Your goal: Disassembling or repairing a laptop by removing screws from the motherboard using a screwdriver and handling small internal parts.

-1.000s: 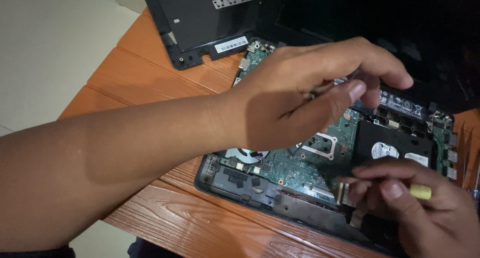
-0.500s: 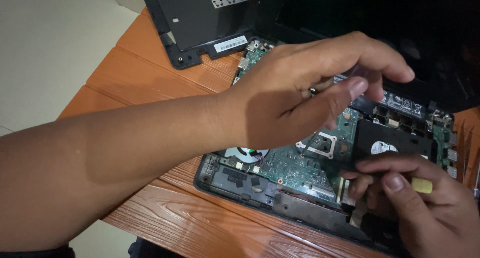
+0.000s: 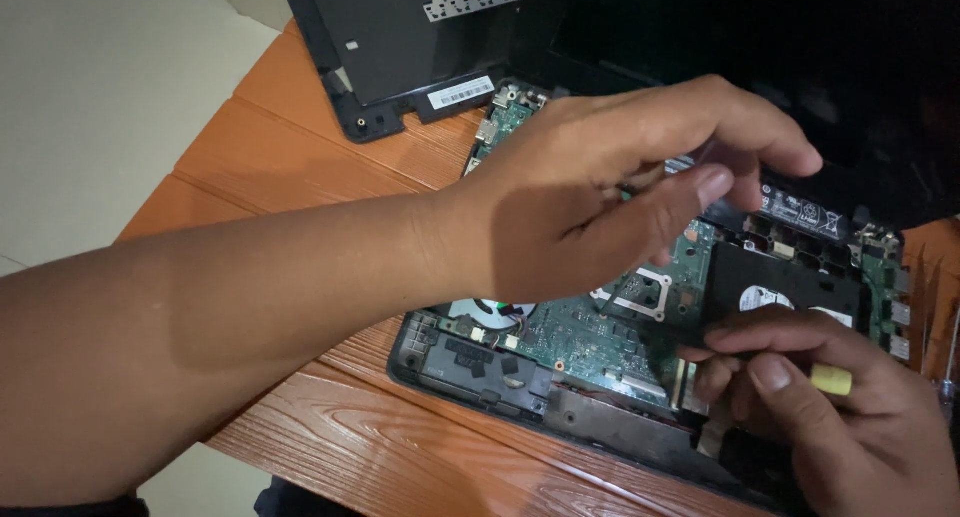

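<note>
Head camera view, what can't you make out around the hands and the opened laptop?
- Head view: whatever the left hand pinches is hidden by its own fingers.
- The tool with the yellow handle in the right hand: its tip is covered by the fingers.
- The green board: its middle lies under the left hand.
- The dark lid is too dim to read.
- The right hand is cut off by the frame's lower edge.

A white rectangular label (image 3: 461, 92) sits on the black cover's (image 3: 400, 47) edge.
</note>
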